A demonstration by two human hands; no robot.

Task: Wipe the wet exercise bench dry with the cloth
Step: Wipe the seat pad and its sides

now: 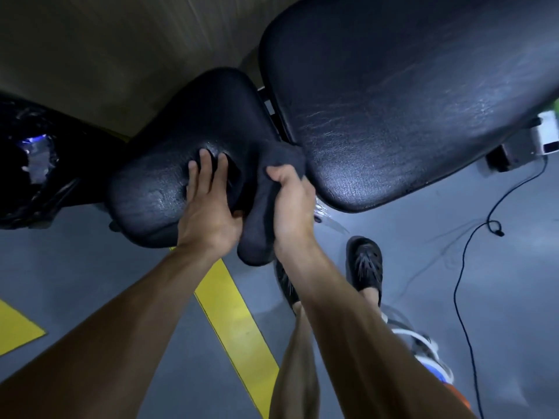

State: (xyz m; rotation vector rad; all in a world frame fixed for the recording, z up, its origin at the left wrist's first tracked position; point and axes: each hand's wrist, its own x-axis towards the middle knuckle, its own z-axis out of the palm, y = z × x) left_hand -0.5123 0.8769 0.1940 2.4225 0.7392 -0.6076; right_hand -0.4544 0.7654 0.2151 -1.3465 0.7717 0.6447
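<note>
The black padded exercise bench has a small seat pad (157, 189) and a long back pad (408, 95), both with a wet sheen. A dark cloth (266, 189) drapes over the seat pad's near right edge and hangs down below it. My left hand (208, 204) lies flat on the seat pad with its fingers spread, its thumb side touching the cloth. My right hand (290, 201) is closed around a bunched part of the cloth near the gap between the two pads.
A grey floor with yellow painted stripes (236, 325) lies below. My feet in black clogs (364, 264) stand close to the bench. A black cable (462, 264) trails across the floor at right. A black plastic bag (33, 164) sits at left.
</note>
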